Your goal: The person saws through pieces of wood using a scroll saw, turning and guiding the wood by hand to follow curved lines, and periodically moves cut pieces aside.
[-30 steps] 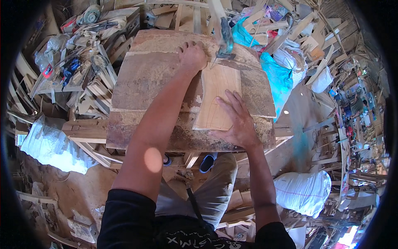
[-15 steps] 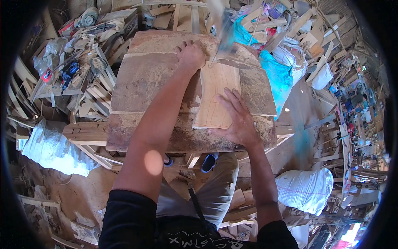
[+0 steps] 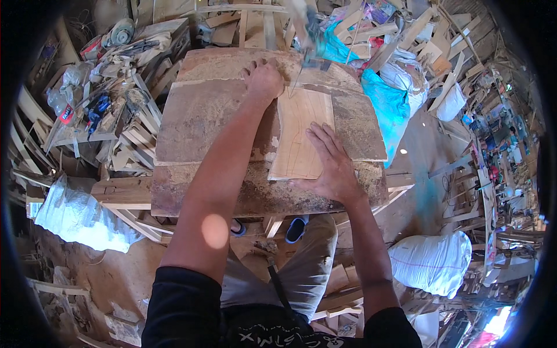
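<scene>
A pale wooden board (image 3: 299, 130) with curved pencil lines and a wavy left edge lies on the dusty worktable (image 3: 203, 124). My right hand (image 3: 333, 165) holds its near right part, fingers spread over the top and thumb at the near edge. At the board's far left corner is my left hand (image 3: 264, 81), closed with its fingers curled down; what lies under them is hidden. A thin upright saw blade (image 3: 296, 80) meets the board's far end, just right of my left hand. Above it, the blurred head of the saw (image 3: 309, 40) hangs over the table.
Wood offcuts (image 3: 142, 136) and a cluttered side bench (image 3: 87, 130) stand at left. A turquoise sack (image 3: 386, 98) leans by the table's right side, with more scrap wood beyond. White sacks (image 3: 432, 264) sit on the floor at both sides. My feet are below the near edge.
The view has shifted slightly. Both hands keep about the same place on the board and table, and the blade stays at the board's far end. The saw head looks less smeared.
</scene>
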The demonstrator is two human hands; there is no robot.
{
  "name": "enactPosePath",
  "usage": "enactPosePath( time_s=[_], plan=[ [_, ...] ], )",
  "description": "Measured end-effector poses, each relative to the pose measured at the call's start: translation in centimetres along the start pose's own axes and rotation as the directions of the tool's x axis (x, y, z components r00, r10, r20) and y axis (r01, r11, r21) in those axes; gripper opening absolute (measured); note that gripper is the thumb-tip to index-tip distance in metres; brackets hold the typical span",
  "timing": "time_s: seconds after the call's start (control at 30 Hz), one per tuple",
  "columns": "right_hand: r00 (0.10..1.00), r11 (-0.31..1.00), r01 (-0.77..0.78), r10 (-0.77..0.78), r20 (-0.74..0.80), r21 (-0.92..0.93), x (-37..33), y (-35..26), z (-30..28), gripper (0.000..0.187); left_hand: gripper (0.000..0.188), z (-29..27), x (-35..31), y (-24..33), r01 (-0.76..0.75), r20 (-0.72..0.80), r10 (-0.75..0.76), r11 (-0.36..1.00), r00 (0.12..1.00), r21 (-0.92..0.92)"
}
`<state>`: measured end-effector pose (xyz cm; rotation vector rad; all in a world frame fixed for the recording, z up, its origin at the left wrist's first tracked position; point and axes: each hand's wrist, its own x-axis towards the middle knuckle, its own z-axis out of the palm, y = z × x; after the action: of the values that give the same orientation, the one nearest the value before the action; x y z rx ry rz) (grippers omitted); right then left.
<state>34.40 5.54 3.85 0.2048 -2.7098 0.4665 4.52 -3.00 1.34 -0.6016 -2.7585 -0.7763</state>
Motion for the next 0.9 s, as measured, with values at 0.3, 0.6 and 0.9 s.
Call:
enactPosePath(
  time_s=[0.3,0.6,0.9],
  plan=[
    [1.0,1.0,0.007,-0.007,-0.007,-0.021,0.1,0.1,0.1,0.113,0.047,0.5,0.4,-0.2,-0.012,-0.034,0.012,1.0,0.999,-0.013],
    [1.0,1.0,0.013,-0.013,-0.002,-0.016,0.3,0.2,0.1,0.112,0.045,1.2,0.7,-0.5,-0.017,-0.094,0.017,1.0,0.995,0.001],
    [1.0,1.0,0.013,-0.013,-0.011,-0.012,0.3,0.3,0.1,0.111,0.045,0.1,0.3,-0.1,-0.019,-0.011,0.019,0.998,1.0,-0.062]
  ],
)
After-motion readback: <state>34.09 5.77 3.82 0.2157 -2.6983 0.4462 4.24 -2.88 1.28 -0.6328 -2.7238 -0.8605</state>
